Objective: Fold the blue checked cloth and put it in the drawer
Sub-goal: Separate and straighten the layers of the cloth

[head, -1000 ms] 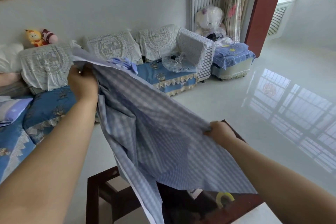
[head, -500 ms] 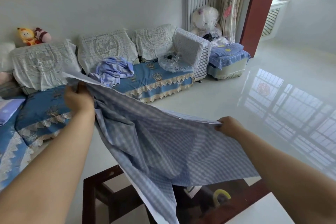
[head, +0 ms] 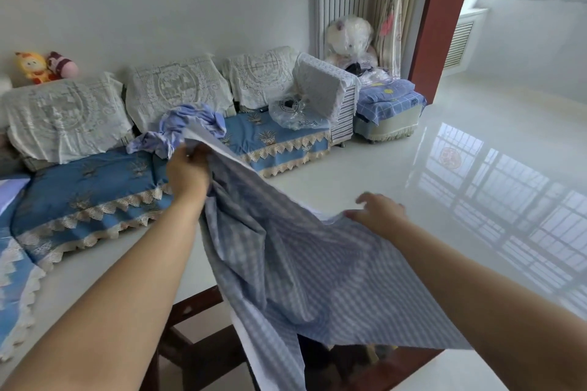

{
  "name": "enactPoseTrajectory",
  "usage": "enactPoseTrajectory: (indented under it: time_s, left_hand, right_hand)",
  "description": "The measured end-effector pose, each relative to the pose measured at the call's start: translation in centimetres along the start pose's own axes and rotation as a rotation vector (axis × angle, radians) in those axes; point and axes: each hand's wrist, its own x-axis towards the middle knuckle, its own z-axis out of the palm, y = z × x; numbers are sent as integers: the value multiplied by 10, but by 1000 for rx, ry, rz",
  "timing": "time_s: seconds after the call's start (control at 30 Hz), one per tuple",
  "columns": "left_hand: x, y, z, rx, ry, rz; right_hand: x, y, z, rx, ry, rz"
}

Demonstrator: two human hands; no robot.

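Two bare forearms reach forward from the bottom edge, with the blue checked cloth [head: 301, 263] hanging between them; its lower folds drape over a dark wooden table [head: 203, 355] whose frame shows beneath and to the left of the fabric, and a white underside shows along the cloth's edges. Held apart in the air, the cloth slopes from the raised left hand down toward the lower right hand; no drawer can be made out. The left hand [head: 187, 173] is curled round an upper corner of the cloth, fingers closed over the bunched fabric; the right hand [head: 379, 214] lies at the cloth's upper edge with its fingers spread and mostly straight, and whether any of them still pinch the hem cannot be told, since motion blur softens that spot. Beyond the hands a glossy pale floor [head: 444, 168] mirrors a barred window; along the wall stands a sofa [head: 95, 174] with a blue patterned seat cover trimmed in cream lace and white lace panels over its backrests. A crumpled lilac-blue garment [head: 187, 127] lies on the seat just behind the left hand; a clear plastic bag [head: 295, 111] sits further right on the seat. Two small plush toys [head: 44, 67] rest on the sofa's back at the left; a large white plush bear [head: 349, 38] wrapped in plastic sits in the corner, beside a footstool [head: 390, 111] with folded blue bedding.
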Motion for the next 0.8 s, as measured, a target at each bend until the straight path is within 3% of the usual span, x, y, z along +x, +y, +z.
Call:
enactPoseTrajectory:
  time_s: [0.1,0.2,0.3,0.43,0.57,0.8]
  left_hand:
    - [-23,18,21,51,-134,113]
    - [-43,37,35,86,-247,243]
    - [-61,47,44,81,-361,322]
    - [-73,49,54,92,-427,382]
    - [-80,49,57,39,-520,335]
    - [-79,56,54,-82,-844,322]
  right_hand:
    - [-20,-56,-17,207,77,-344]
    - [-36,-102,-32,335,61,-475]
    - [-47,-124,-48,381,258,-463]
    - [-54,-126,-65,246,523,-441]
    - [-52,-117,-73,375,458,-403]
    - [-38,-94,-86,534,384,-271]
